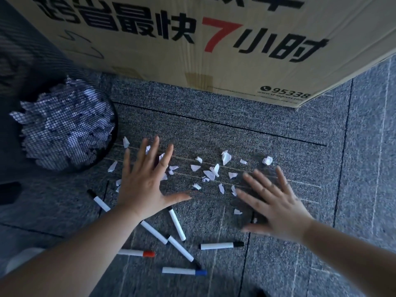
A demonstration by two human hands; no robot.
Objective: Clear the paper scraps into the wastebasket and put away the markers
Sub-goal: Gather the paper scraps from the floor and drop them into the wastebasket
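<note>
Paper scraps point(211, 173): small torn white pieces scattered on grey carpet tiles point(246, 116), mid-scene, between and just beyond the two hands. A few lie partly under the left hand's fingers; one scrap sits near the right hand's thumb side.

Left hand point(143, 185): open, fingers spread, palm down over the left end of the scrap field. Holds nothing. Cannot tell whether the palm touches the carpet.

Right hand point(273, 203): open, fingers spread, palm down at the right end of the scraps. Motion-blurred. Holds nothing.

Wastebasket point(64, 125): dark mesh, far left, already holding a mass of white paper visible through the mesh. Its near rim lies just beside the leftmost scraps.

Markers, white barrels, loose on the carpet near the viewer:
- black-capped marker point(99, 200), left of the left wrist
- two black-capped ones point(177, 225) crossing below the left hand, a third point(181, 248) angled beneath them
- black-capped marker point(221, 245) lying roughly level, below the right hand
- red-capped marker point(137, 253), partly hidden by the left forearm
- blue-capped marker point(184, 271), nearest

Cardboard box point(214, 39) with black and red printed characters stands on the far side, behind the scraps.
</note>
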